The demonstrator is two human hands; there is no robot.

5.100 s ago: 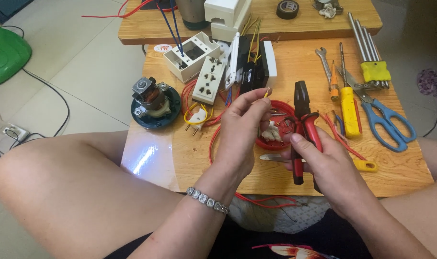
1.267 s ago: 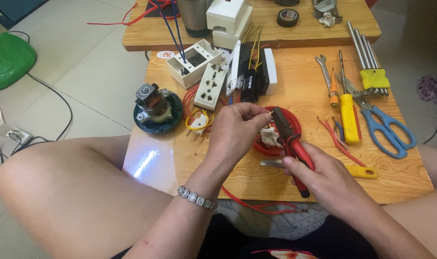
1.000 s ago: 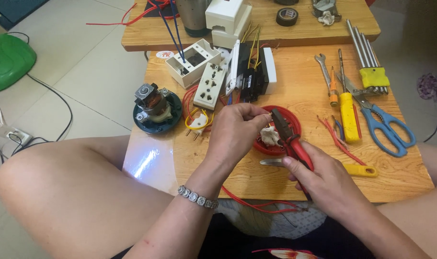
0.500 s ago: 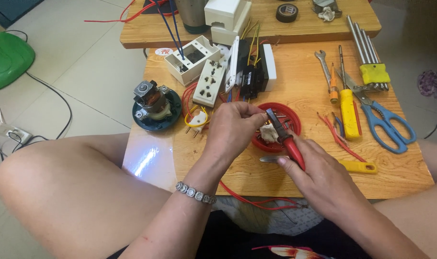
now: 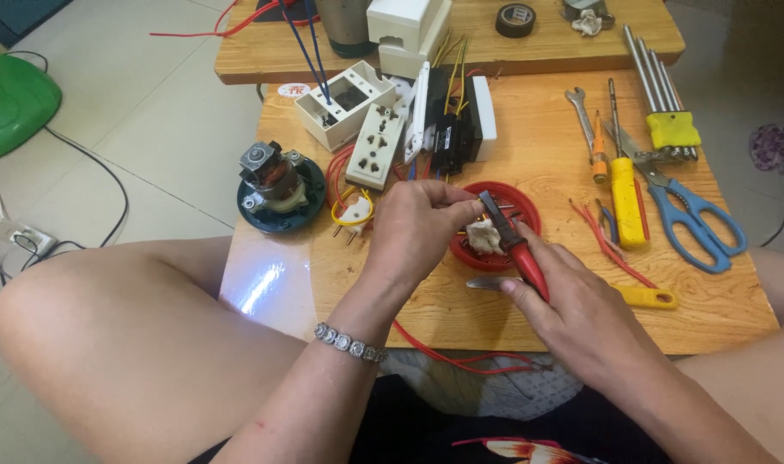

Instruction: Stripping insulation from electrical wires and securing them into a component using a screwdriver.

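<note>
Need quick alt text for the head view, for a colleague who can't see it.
The right hand holds red-handled pliers to a small pale part pinched by the left hand, above a red round dish on a wooden table strewn with tools.

On the wooden bench (image 5: 736, 309) lie blue-handled scissors (image 5: 697, 225), a yellow-handled screwdriver (image 5: 621, 194), a wrench (image 5: 581, 106) and a white socket strip (image 5: 377, 146). A small motor (image 5: 275, 178) sits at its left edge, black tape (image 5: 516, 19) farther back.
</note>
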